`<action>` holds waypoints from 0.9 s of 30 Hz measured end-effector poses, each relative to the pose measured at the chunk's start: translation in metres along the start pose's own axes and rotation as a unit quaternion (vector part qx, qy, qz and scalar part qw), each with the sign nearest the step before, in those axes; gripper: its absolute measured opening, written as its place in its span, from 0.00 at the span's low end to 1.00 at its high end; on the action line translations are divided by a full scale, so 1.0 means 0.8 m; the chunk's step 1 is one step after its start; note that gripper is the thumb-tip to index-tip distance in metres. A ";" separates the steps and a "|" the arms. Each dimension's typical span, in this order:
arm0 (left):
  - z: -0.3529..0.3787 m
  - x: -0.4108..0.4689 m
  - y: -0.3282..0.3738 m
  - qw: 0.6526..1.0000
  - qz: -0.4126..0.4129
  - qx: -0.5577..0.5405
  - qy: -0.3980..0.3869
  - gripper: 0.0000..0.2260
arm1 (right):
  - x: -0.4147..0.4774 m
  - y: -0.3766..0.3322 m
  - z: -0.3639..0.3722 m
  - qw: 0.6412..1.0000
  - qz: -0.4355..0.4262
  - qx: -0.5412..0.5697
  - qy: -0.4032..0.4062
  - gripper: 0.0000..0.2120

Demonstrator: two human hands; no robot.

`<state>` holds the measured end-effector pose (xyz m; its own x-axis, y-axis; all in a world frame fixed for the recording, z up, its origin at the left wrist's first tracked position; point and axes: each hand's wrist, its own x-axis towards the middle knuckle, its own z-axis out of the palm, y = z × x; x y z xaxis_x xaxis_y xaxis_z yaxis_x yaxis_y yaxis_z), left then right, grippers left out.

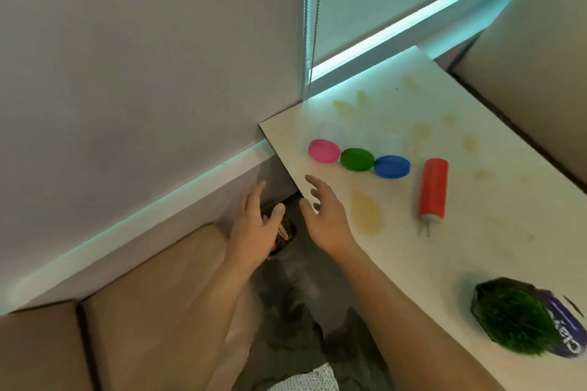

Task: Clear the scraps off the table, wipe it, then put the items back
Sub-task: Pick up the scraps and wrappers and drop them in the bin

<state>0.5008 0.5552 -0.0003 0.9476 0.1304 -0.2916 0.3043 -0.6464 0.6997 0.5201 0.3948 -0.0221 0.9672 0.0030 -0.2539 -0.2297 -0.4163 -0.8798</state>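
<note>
So the red squeeze bottle [433,190] is lying flat on the white table [476,263]. Its long axis runs from the far side toward the near side, with the white nozzle pointing at the near edge, pretty much back at the person. Just to its left there's a row of three round lids, pink [324,151], green [357,159] and blue [391,166], sitting edge to edge in a slightly slanted line. They seem to cap clear tubs, but it's blurry.

Yellowish smears [367,213] are all over the tabletop, the biggest one between the right hand and the bottle.

The only writing I can spot is white lettering on a purple pack [565,327] at the near right, tucked against a green grassy plant [511,317]. It looks like "Clea…" turned sideways, and I can't read it for sure.

Both forearms reach forward and down past the table's left corner. The left hand [254,222] hangs over a dark bin [286,232] on the floor that has tan scraps in it. Its fingers are loose and a bit apart, and I can't tell whether they're touching anything. The right hand [324,216] is at the table's edge, palm facing left, fingers spread wide and gripping nothing. A beige sofa [158,295] sits to the left.
</note>
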 end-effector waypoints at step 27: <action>0.483 -0.389 0.333 0.891 0.345 0.081 -0.285 0.22 | -0.481 0.287 -0.551 0.933 0.162 0.024 0.320 0.22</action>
<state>0.2493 0.0515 0.0249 0.6861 -0.7128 -0.1455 -0.3929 -0.5313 0.7505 0.1428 -0.1029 0.0507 0.7089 -0.6661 -0.2319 -0.5113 -0.2589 -0.8195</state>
